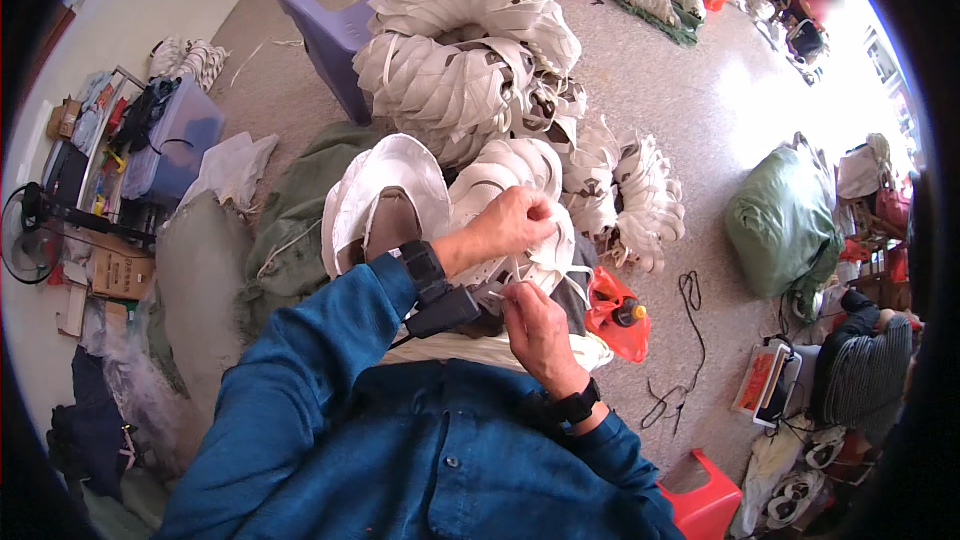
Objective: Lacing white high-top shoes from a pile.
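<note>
In front of me lies a pile of white shoe uppers [505,168], partly covered by my hands. My left hand [505,227] is above them with its fingers curled together; whatever they hold, if anything, is hidden. Lower and to the right, my right hand [540,328] pinches what looks like the end of a thin white lace [496,293]. Left of my hands rest nested white uppers with a brown lining [392,220]. A bundle of white laces [470,349] lies across my lap, below my hands.
Large rings of stacked uppers [440,90] stand ahead beside a purple chair [325,50]. A red bag [617,325] holding a yellow-capped bottle is at my right. Farther right are a black cord [697,340], a green sack [780,225] and a red stool [705,500].
</note>
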Motion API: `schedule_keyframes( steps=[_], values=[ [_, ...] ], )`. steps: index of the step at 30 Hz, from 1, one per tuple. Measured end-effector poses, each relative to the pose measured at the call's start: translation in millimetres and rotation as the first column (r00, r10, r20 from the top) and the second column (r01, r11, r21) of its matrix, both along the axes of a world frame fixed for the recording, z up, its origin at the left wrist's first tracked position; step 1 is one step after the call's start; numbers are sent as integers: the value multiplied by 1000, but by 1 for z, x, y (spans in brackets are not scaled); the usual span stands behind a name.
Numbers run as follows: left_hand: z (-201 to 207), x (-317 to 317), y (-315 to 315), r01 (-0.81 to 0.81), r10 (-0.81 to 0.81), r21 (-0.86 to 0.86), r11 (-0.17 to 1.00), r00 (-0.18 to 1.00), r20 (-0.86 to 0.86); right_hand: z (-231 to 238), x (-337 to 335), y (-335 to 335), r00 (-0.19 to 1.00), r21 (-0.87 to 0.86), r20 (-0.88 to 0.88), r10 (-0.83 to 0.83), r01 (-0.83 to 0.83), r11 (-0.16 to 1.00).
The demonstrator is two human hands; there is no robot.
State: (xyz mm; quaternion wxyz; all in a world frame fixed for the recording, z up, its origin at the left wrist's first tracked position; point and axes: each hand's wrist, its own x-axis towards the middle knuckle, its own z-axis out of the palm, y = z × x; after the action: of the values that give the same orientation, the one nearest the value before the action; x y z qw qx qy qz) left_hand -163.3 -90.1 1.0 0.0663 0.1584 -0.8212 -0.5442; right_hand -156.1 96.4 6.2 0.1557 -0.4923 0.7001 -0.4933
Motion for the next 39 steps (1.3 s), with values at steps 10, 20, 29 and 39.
schedule_keyframes(
  steps=[10,20,29,39],
  values=[
    [35,-14,-25,-66,-20,941,331,997,77,3,3,4,1000,64,8,-2,2,998],
    [-9,-12,14,141,-146,-642,753,988,45,-6,2,3,1000,57,-15,-5,6,998],
    [-10,-10,-40,-196,262,947,256,957,127,-7,1,1,1000,83,25,-3,1,997],
    [58,116,-13,-278,257,-185,943,958,-130,-10,-9,5,998,70,57,14,-18,997]
  ],
)
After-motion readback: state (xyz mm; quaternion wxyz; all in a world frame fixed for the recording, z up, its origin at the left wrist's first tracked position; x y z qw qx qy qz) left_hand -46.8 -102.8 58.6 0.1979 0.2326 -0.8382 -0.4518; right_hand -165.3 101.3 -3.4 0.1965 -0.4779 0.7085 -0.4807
